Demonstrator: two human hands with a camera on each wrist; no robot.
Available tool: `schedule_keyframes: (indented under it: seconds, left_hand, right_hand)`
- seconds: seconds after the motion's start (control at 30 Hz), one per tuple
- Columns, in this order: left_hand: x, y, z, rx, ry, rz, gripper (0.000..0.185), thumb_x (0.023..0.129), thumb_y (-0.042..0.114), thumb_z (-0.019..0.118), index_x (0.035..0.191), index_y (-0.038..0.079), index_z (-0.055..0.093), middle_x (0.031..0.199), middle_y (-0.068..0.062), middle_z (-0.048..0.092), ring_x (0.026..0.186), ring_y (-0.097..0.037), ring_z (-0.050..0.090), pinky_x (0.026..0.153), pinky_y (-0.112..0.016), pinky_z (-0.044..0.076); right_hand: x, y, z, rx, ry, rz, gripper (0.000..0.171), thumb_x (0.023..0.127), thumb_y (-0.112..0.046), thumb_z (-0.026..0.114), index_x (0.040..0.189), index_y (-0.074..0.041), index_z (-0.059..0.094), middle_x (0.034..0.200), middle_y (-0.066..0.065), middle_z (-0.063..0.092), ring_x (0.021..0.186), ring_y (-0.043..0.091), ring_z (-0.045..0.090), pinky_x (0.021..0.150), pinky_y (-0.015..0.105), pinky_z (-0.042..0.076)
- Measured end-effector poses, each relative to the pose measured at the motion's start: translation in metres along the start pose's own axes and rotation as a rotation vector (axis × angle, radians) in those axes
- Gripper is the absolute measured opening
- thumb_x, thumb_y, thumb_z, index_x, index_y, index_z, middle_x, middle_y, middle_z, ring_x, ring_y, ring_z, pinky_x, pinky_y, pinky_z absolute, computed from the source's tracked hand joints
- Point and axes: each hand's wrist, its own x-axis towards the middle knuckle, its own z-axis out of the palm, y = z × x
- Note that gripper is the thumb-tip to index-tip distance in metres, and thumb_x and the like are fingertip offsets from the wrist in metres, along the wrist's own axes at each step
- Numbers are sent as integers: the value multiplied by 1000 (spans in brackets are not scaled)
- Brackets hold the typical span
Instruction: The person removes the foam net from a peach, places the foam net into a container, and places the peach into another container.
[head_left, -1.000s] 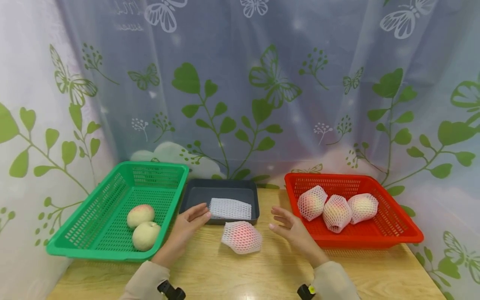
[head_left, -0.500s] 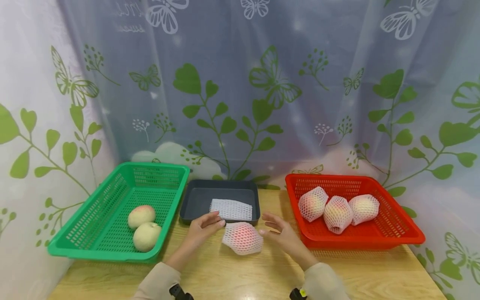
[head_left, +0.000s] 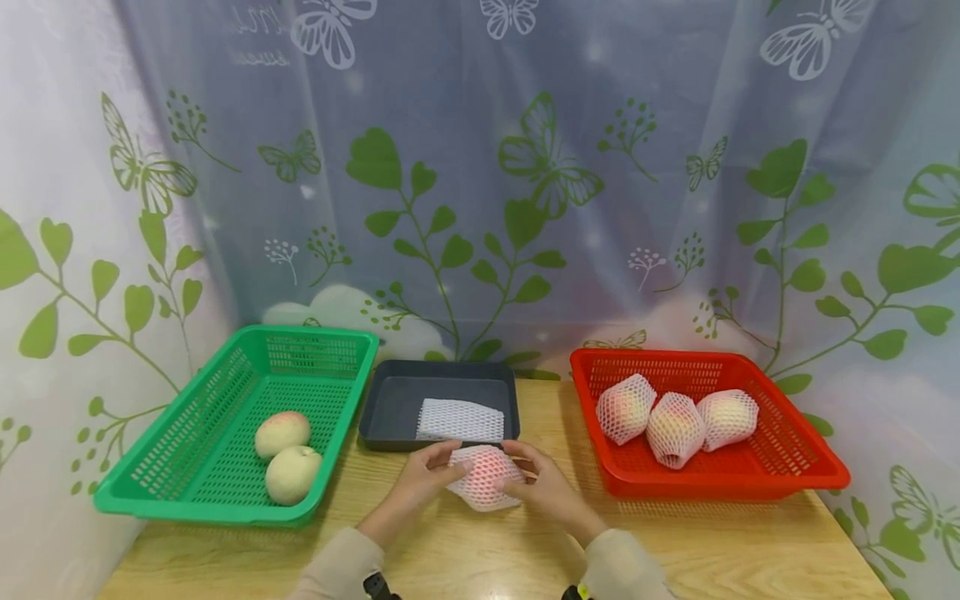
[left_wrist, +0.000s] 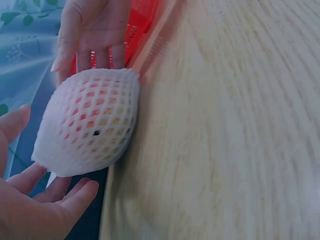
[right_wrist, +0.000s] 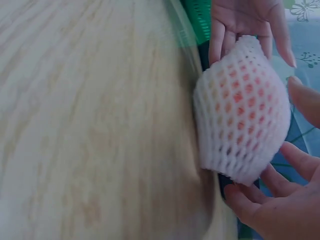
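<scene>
A peach in a white foam net sleeve (head_left: 486, 477) lies on the wooden table, just in front of the dark tray. My left hand (head_left: 417, 486) is at its left end and my right hand (head_left: 553, 493) at its right end, both with loosely bent fingers. In the left wrist view, the fingertips of the left hand (left_wrist: 47, 210) reach the lower end of the net, while the thumb stands off from it. The right wrist view has the right hand (right_wrist: 287, 200) likewise, fingers at the net's near end and thumb apart. Whether the fingertips press on it I cannot tell.
A dark tray (head_left: 397, 389) holds a flat white foam net (head_left: 461, 419). To the left, a green basket (head_left: 225, 442) contains two bare peaches (head_left: 292, 473). On the right stands a red basket (head_left: 787, 450) with three netted peaches (head_left: 675, 427). A patterned curtain (head_left: 480, 250) hangs behind.
Both hands have moved inward from either side and now flank the netted peach on the table. The peach and the baskets have stayed in place.
</scene>
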Motion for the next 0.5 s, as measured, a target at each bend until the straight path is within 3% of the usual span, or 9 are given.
schedule_keyframes:
  seconds: [0.23, 0.5]
  left_hand:
    - [1, -7, 6, -28, -19, 21, 48, 83, 7, 72, 125, -10, 56, 115, -25, 63, 101, -27, 62, 78, -24, 51]
    - [0, -13, 8, -44, -27, -6, 48, 84, 10, 72, 125, -10, 55, 119, -25, 61, 102, -22, 60, 77, -23, 51]
  right_hand:
    - [3, 5, 5, -34, -52, 26, 71, 82, -12, 76, 144, -10, 40, 143, 18, 41, 121, 34, 47, 101, 49, 42]
    - [6, 5, 11, -26, -54, 64, 80, 79, -12, 78, 147, -13, 36, 143, 18, 41, 120, 32, 48, 102, 51, 41]
